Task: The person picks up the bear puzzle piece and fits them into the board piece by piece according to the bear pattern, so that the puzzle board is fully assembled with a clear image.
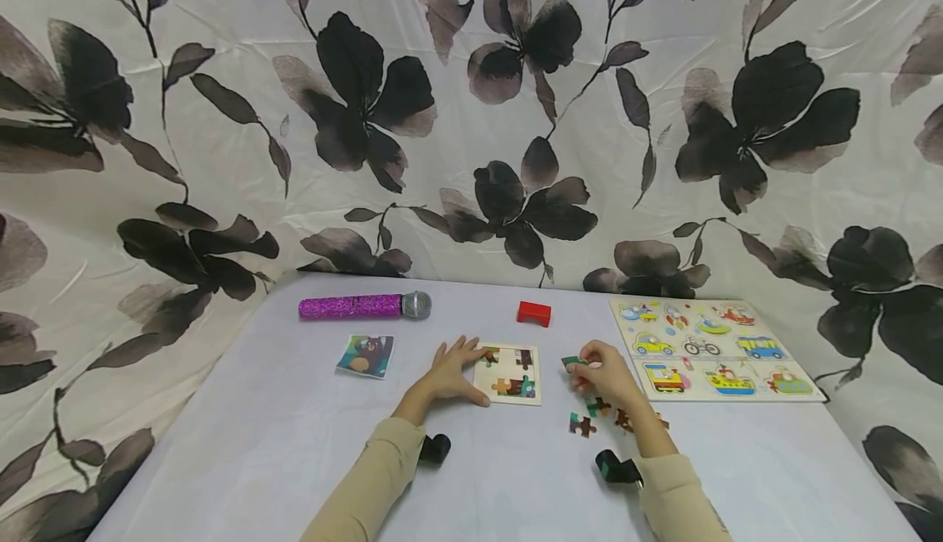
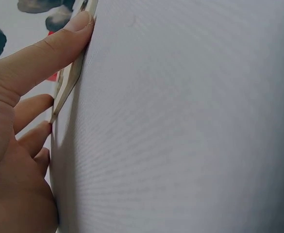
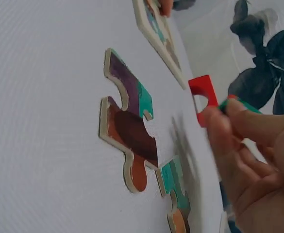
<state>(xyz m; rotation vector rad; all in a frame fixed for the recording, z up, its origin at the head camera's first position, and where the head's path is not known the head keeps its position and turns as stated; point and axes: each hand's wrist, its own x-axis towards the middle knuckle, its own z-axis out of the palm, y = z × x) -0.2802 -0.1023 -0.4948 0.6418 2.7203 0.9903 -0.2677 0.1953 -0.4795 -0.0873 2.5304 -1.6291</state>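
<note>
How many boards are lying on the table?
2: the small puzzle board that the left hand touches in the middle, and the big vehicle board over on the right.

Beige sleeves (image 1: 368, 481) end in cuffs (image 1: 407, 435), with a small black wrist camera (image 1: 437, 449) beside each.

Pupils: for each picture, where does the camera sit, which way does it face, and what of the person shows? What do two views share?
Head: on the head, facing forward and down at the tabletop; left hand, right hand, sleeves show.
Left wrist: worn there, facing low across the tabletop; left hand shows, fingers touching the puzzle board.
Right wrist: worn there, facing across loose jigsaw pieces; the right hand shows pinching a green piece, plus a bit of left hand.
Shared by head and right wrist: the red block.
</note>
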